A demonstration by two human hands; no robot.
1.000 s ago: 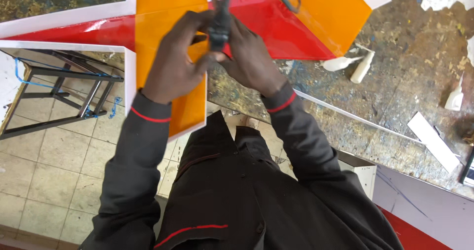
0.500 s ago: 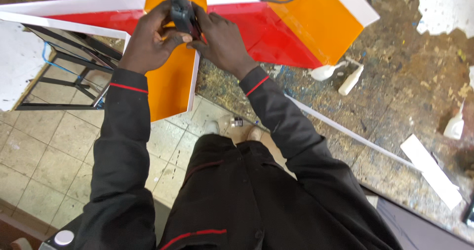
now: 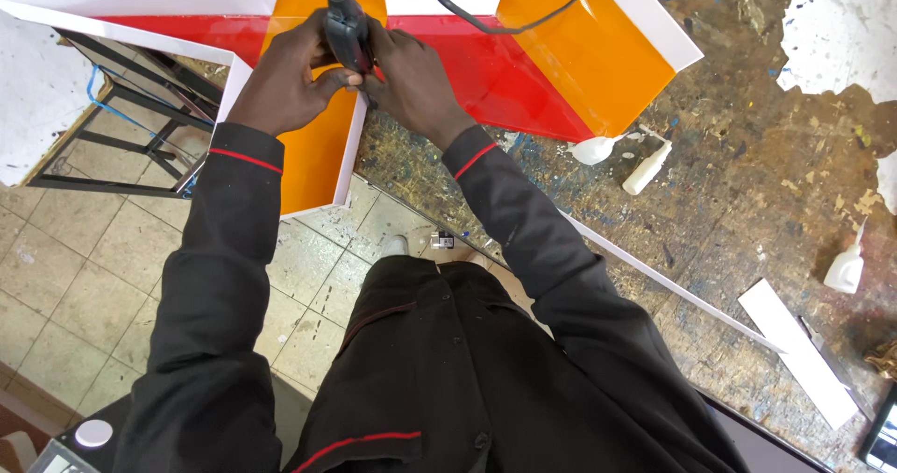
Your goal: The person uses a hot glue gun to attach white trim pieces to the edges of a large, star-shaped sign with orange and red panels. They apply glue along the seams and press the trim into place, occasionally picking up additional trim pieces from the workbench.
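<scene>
This is a sign-making workshop. A big sign piece (image 3: 523,71) of red and orange plastic with white edges lies at 12 o'clock on a worn, paint-stained bench (image 3: 747,202). White strips (image 3: 794,347) lie at 4 o'clock, a glue bottle (image 3: 647,167) at 2 o'clock.

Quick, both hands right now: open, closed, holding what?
Left hand: closed around the dark corded hand tool.
Right hand: closed on the same tool, from the other side.

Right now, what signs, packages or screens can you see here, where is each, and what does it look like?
Sign piece: top of the workbench under both hands, large angular shape with red and orange faces and white edging.
Small white bottle: lying on the bench right of the sign.
Screen: bottom right corner, dark, mostly cut off.
</scene>
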